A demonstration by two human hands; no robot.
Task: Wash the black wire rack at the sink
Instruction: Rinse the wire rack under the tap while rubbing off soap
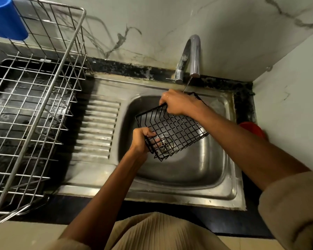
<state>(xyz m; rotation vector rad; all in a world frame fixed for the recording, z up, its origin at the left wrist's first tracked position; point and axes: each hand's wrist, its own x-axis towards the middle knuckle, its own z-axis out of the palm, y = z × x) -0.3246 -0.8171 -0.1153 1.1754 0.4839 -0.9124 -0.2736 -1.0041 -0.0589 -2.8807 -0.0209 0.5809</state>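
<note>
Over the basin of the stainless-steel sink [197,170], set into the dark counter [246,105] against a veined marble wall, I hold the black wire rack [172,128], a shallow grid basket of thin coated rods, tilted above the round drain [165,142]. My left hand [142,139] grips the rack's near-left rim, fingers curled round the wire and showing through the mesh. My right hand [178,103] clasps the far rim, knuckles up, close beneath the spout of the curved chrome tap [192,55] at the sink's back edge. A thin stream of water [187,85] runs slantwise from the spout toward my right hand and the rack's far corner. Left of the basin lies the sink's ribbed draining board [98,130], and beyond it, on the counter's left end, stands a large silver wire dish drainer [43,98] over a dark tray. A blue plastic cup [6,18] sits at the drainer's far-left corner. A red object [253,129] peeks out at the counter's right edge, behind my right forearm; what it is I cannot tell.
</note>
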